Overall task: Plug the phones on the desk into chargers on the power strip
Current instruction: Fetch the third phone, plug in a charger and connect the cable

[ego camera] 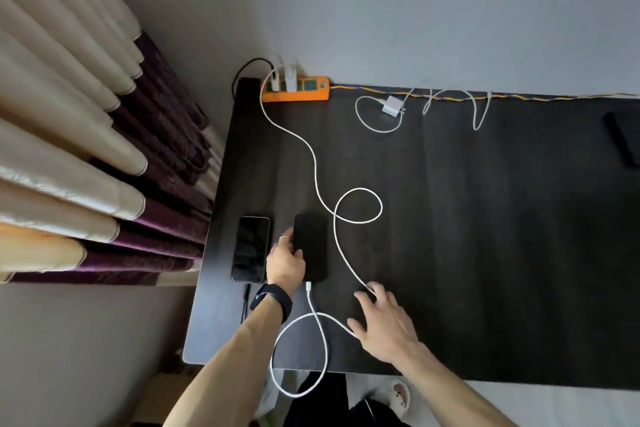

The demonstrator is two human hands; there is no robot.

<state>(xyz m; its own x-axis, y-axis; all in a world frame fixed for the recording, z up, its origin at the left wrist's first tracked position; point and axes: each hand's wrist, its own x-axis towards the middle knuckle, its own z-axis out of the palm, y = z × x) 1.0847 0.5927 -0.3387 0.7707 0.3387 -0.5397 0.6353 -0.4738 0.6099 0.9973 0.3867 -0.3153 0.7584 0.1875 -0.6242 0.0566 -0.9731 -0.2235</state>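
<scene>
— Now, where do our phones lie?
— Both near the left edge of the surface [485, 253]. The black phone [313, 239] lies just beside the second phone [251, 249]. The white cable [317, 180] meets the black phone's near end and runs back to a charger [290, 80] in the orange power strip [304, 95].
— And our grips?
— Our left grip [285, 262] clasps the black phone's left edge. Our right grip [384, 319] lies spread, fingers apart, touching the cable.

Orange pwr strip [296, 95] w/ green sockets, white cable [360, 189], black phones [313, 246], dark desk [485, 236], cream/purple curtain [69, 149]
</scene>
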